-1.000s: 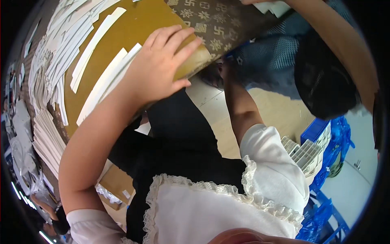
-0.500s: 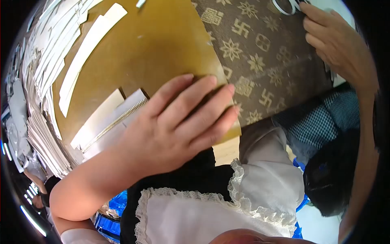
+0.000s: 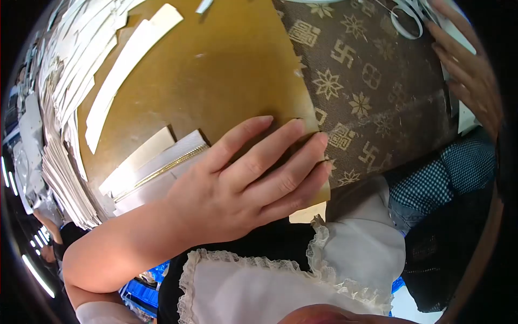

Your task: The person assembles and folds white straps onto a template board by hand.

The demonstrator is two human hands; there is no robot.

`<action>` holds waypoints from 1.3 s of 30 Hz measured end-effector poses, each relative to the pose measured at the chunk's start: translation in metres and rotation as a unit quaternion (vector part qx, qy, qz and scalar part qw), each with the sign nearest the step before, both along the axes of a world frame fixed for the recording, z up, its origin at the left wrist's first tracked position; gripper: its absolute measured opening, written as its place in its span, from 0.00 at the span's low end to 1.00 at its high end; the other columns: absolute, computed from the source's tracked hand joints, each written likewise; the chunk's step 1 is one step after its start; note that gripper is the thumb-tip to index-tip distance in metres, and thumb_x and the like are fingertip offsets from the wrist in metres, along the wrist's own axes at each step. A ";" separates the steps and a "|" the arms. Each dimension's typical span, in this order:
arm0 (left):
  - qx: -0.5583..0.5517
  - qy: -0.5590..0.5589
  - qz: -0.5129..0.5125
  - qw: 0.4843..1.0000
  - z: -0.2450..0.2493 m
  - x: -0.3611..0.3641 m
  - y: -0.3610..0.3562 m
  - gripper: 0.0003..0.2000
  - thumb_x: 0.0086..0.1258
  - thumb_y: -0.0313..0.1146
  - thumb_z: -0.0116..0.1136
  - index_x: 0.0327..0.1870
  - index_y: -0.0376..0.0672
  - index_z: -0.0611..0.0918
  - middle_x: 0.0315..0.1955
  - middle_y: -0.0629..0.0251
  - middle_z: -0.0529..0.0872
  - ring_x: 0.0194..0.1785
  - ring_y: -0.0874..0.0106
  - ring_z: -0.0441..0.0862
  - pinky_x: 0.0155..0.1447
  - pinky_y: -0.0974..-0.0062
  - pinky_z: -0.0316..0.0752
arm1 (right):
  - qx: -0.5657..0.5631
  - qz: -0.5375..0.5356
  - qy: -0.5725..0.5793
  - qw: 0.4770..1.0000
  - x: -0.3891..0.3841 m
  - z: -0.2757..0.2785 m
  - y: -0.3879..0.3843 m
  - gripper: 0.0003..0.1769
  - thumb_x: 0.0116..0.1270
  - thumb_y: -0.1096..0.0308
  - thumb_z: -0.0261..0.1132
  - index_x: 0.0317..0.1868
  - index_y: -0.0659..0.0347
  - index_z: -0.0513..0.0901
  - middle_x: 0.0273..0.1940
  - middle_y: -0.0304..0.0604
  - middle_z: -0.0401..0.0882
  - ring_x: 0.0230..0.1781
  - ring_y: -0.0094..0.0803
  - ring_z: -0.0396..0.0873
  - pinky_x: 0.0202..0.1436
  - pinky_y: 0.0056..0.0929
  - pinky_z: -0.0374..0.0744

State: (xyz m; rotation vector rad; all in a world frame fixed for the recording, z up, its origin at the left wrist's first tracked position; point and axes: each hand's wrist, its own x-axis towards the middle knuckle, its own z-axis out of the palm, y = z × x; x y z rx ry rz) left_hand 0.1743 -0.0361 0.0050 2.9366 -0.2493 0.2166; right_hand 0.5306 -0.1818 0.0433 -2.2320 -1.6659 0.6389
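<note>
Head view: left grip [image 3: 237, 189] released, palm-down at counter [image 3: 232, 70] edge; right grip out of view.
Zipper [image 3: 161, 172]: on counter, beside left grip; sideways slip could skew it.
Strips [image 3: 81, 70]: piled left, loose; a bump could spill them.

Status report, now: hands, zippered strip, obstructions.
Left hand palm-down on yellow board; right hand out of view. Zippered strip partly hidden by left hand. Co-worker's hand at picture's right, clear of strip.
</note>
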 end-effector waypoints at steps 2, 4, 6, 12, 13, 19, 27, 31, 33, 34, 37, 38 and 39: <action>0.003 -0.022 0.001 1.000 -0.001 0.000 0.000 0.18 0.65 0.40 0.57 0.57 0.53 0.80 0.62 0.65 0.76 0.63 0.61 0.71 0.64 0.61 0.70 | -0.009 0.004 -0.026 1.000 0.001 0.005 0.001 0.18 0.71 0.58 0.55 0.56 0.56 0.78 0.54 0.45 0.81 0.51 0.42 0.79 0.50 0.36 0.78; -0.005 -0.016 -0.001 1.000 0.002 -0.001 -0.001 0.19 0.64 0.40 0.58 0.57 0.53 0.79 0.62 0.65 0.75 0.64 0.61 0.71 0.64 0.60 0.70 | -0.012 0.011 -0.062 0.998 -0.003 0.011 0.004 0.18 0.71 0.58 0.55 0.56 0.56 0.78 0.54 0.45 0.81 0.51 0.42 0.79 0.50 0.36 0.78; -0.004 -0.004 0.003 1.000 0.008 0.000 -0.001 0.20 0.63 0.41 0.59 0.58 0.53 0.79 0.62 0.64 0.75 0.64 0.61 0.70 0.65 0.59 0.69 | -0.006 0.017 -0.102 0.995 -0.010 0.018 0.005 0.18 0.70 0.59 0.55 0.56 0.56 0.78 0.54 0.45 0.80 0.51 0.42 0.79 0.51 0.36 0.78; -0.055 0.029 -0.003 0.998 0.014 0.000 -0.002 0.27 0.57 0.42 0.65 0.60 0.50 0.78 0.64 0.62 0.73 0.65 0.58 0.68 0.67 0.57 0.66 | 0.302 -0.137 -0.020 0.943 -0.119 -0.058 0.033 0.18 0.70 0.60 0.55 0.56 0.56 0.78 0.55 0.45 0.80 0.53 0.43 0.79 0.52 0.35 0.78; -0.050 0.034 -0.003 0.998 0.015 -0.002 -0.001 0.29 0.55 0.43 0.66 0.60 0.49 0.78 0.64 0.61 0.72 0.66 0.57 0.68 0.68 0.57 0.65 | 0.364 -0.185 0.049 0.912 -0.152 -0.097 0.044 0.18 0.70 0.60 0.55 0.56 0.56 0.78 0.56 0.45 0.80 0.53 0.43 0.79 0.52 0.35 0.78; -0.012 -0.008 -0.044 0.999 0.007 -0.011 0.000 0.37 0.49 0.45 0.70 0.65 0.48 0.74 0.65 0.62 0.71 0.67 0.56 0.66 0.69 0.57 0.62 | 0.384 -0.439 0.278 0.763 -0.295 -0.335 0.110 0.18 0.70 0.61 0.54 0.56 0.56 0.79 0.57 0.45 0.80 0.54 0.44 0.79 0.53 0.34 0.78; 0.033 -0.078 -0.081 0.993 -0.005 -0.012 0.005 0.37 0.51 0.44 0.71 0.66 0.49 0.72 0.64 0.61 0.70 0.67 0.54 0.65 0.69 0.57 0.61 | -0.006 -0.598 0.097 0.796 -0.289 -0.445 0.010 0.16 0.68 0.63 0.54 0.52 0.56 0.82 0.55 0.47 0.81 0.52 0.44 0.81 0.52 0.36 0.79; 0.049 -0.076 -0.087 0.992 -0.003 -0.014 -0.003 0.37 0.52 0.46 0.69 0.66 0.48 0.71 0.64 0.58 0.70 0.67 0.53 0.65 0.69 0.56 0.60 | -0.102 -0.513 0.016 0.852 -0.277 -0.426 -0.022 0.17 0.68 0.65 0.53 0.53 0.55 0.82 0.56 0.50 0.79 0.55 0.42 0.79 0.59 0.36 0.75; 0.063 -0.082 -0.071 0.992 0.000 -0.013 0.002 0.37 0.52 0.46 0.69 0.66 0.48 0.71 0.64 0.57 0.70 0.67 0.53 0.65 0.69 0.56 0.60 | 0.032 -0.572 0.172 0.801 -0.252 -0.427 -0.031 0.20 0.70 0.65 0.50 0.59 0.56 0.79 0.59 0.50 0.77 0.59 0.43 0.76 0.63 0.36 0.72; 0.045 -0.073 -0.080 0.993 0.000 -0.013 0.002 0.38 0.51 0.46 0.69 0.66 0.47 0.71 0.64 0.56 0.70 0.67 0.52 0.65 0.70 0.55 0.59 | 0.115 -0.596 0.214 0.766 -0.236 -0.423 -0.032 0.21 0.69 0.64 0.52 0.60 0.54 0.78 0.61 0.49 0.75 0.60 0.42 0.75 0.63 0.37 0.73; -0.006 -0.052 -0.091 0.994 -0.002 -0.014 0.006 0.39 0.48 0.47 0.70 0.65 0.45 0.71 0.64 0.52 0.69 0.67 0.51 0.64 0.70 0.53 0.58 | 0.262 -0.531 0.250 0.766 -0.170 -0.362 -0.016 0.23 0.68 0.61 0.56 0.63 0.48 0.74 0.65 0.45 0.68 0.63 0.41 0.70 0.60 0.42 0.74; -0.021 -0.043 -0.087 0.995 0.003 -0.013 0.004 0.39 0.48 0.47 0.70 0.65 0.44 0.71 0.64 0.52 0.69 0.68 0.51 0.64 0.70 0.53 0.58 | 0.278 -0.475 0.258 0.794 -0.139 -0.323 -0.009 0.24 0.67 0.60 0.57 0.64 0.47 0.72 0.66 0.44 0.66 0.64 0.41 0.68 0.60 0.43 0.75; -0.035 -0.034 -0.082 0.995 0.006 -0.014 0.003 0.40 0.48 0.47 0.70 0.65 0.44 0.71 0.64 0.52 0.69 0.68 0.51 0.63 0.70 0.52 0.58 | 0.261 -0.411 0.254 0.836 -0.113 -0.271 -0.001 0.26 0.67 0.59 0.59 0.65 0.45 0.71 0.68 0.43 0.64 0.65 0.41 0.66 0.59 0.44 0.75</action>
